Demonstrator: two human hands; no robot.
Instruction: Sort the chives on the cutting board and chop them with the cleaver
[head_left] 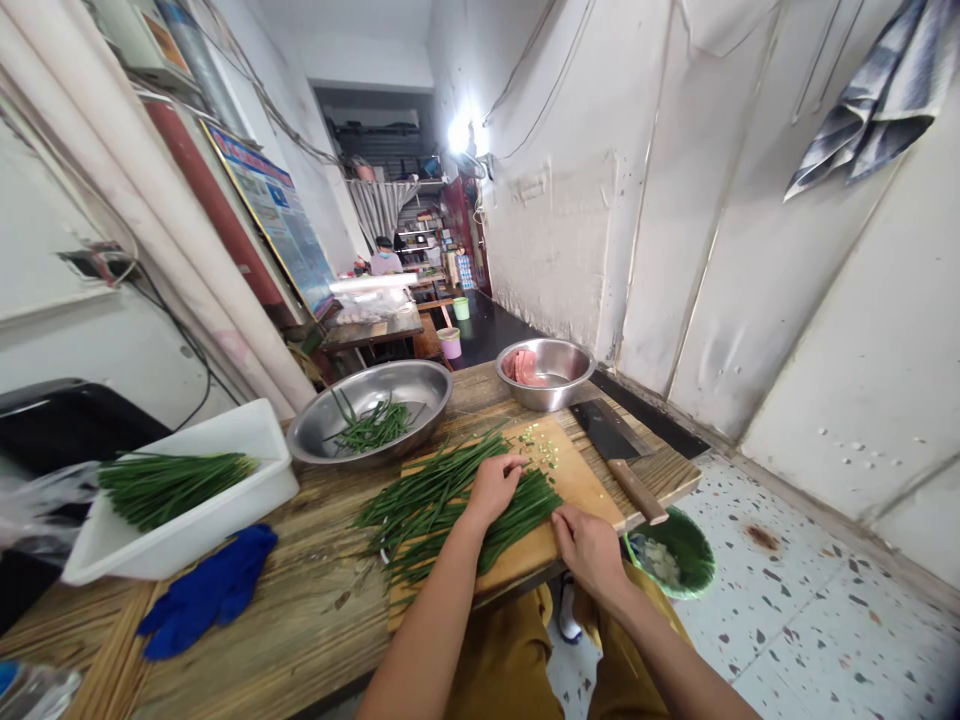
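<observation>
A thick bundle of garlic chives (442,485) lies across the wooden cutting board (581,480). Over the chives near their cut ends, my left hand (495,488) is closed with its fingers bent around part of the bundle. My right hand (592,550) is curled closed at the board's near right edge, against the chive ends; whatever its fingers hold is hidden. Small pale cut bits (541,445) are scattered on the board beyond my left hand. To the right, a cleaver (619,450) rests flat, its wooden handle sticking out past the table edge.
A wide steel bowl (315,440) holds some chives; another steel bowl (551,395) holds something pink. At left are a white tub (277,490) of chives and blue gloves (214,590). A green basin (701,560) with scraps stands on the floor. Farther back, a person (385,260) sits.
</observation>
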